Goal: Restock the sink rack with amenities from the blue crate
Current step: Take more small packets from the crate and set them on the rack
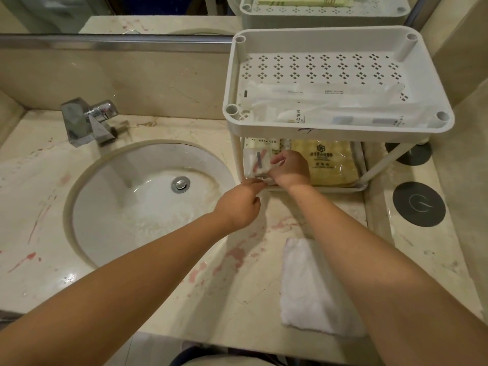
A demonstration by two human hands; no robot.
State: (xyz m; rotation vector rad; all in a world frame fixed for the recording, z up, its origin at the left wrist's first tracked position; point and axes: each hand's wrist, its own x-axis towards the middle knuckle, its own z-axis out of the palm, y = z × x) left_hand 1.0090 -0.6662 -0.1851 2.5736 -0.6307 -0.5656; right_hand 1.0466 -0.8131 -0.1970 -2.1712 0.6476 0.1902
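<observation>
A white two-tier sink rack [446, 120] stands on the counter right of the basin. Its top tier holds several clear-wrapped amenity packets [330, 101]. On the lower tier lie a yellow packet [330, 165] and a small clear sachet [254, 162] at the front left. My right hand [290, 169] reaches under the top tier and pinches the sachet's right edge. At the lower tier's front left corner, my left hand [241, 206] touches the sachet's bottom edge with its fingertips. The blue crate is out of view.
A round basin [105, 207] and a chrome tap [87, 122] fill the left. A folded white cloth [314, 286] lies on the counter near the front edge. Two dark round discs [418, 204] sit right of the rack, beside the wall. A mirror runs along the back.
</observation>
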